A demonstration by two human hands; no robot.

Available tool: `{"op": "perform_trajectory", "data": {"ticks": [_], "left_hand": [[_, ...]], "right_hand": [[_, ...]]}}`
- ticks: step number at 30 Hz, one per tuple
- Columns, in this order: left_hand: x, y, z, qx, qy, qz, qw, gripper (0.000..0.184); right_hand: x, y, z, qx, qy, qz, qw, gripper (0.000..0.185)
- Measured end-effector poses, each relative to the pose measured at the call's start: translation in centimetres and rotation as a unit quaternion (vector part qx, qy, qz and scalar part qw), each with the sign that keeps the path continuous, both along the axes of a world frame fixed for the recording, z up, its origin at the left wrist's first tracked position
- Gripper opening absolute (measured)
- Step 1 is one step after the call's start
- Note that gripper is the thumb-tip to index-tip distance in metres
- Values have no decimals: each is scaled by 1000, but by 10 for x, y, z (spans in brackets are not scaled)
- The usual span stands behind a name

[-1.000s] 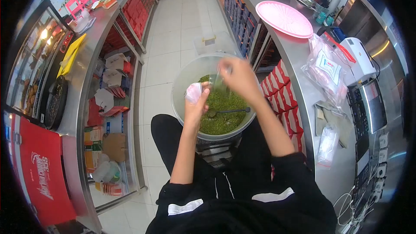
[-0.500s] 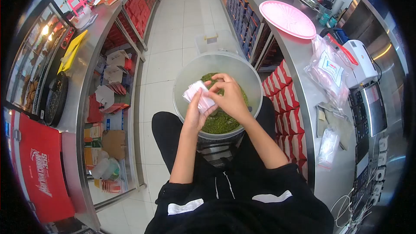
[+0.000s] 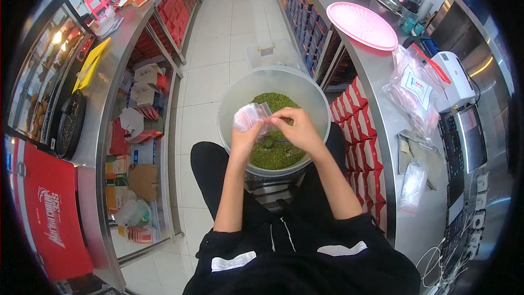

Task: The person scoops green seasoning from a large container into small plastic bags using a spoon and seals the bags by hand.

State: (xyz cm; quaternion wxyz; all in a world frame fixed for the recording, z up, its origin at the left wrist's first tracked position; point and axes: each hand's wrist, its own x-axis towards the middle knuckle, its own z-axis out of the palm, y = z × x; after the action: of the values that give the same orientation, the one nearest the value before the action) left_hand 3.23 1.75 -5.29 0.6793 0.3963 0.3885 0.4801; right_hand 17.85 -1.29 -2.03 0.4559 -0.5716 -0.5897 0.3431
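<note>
My left hand is closed on a stack of small clear plastic bags with pinkish edges, held over a large translucent bucket. With fingertips pinched, my right hand grips the edge of a bag at the right side of the stack. Chopped green, herb-like stuff lies in the bucket below both hands. Partly sunk in it is a small round utensil, perhaps a spoon; my hands hide some of it. The bucket stands between my knees.
Metal counters flank me. The right one bears a pink round lid, a bag of pink plastic and a white machine. Red boxes are stacked beneath it. A glass display case stands left. Behind the bucket is a clear bin.
My right hand has moved from over the stack to its right edge and now pinches a bag there. The bag stack in my left hand has turned slightly.
</note>
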Motion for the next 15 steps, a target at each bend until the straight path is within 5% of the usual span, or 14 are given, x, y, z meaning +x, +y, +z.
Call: {"op": "perform_trajectory", "data": {"ticks": [3, 5, 10, 15], "left_hand": [[-8, 9, -5, 140, 129, -49, 981, 19], [-9, 17, -19, 222, 274, 17, 936, 14], [0, 4, 19, 116, 251, -16, 961, 16], [2, 0, 14, 152, 261, -39, 952, 20]], "right_hand": [[13, -3, 5, 8, 41, -31, 999, 12], [16, -5, 15, 4, 70, -105, 992, 11], [10, -8, 3, -10, 23, -90, 996, 8], [2, -9, -4, -106, 190, 30, 976, 11]]}}
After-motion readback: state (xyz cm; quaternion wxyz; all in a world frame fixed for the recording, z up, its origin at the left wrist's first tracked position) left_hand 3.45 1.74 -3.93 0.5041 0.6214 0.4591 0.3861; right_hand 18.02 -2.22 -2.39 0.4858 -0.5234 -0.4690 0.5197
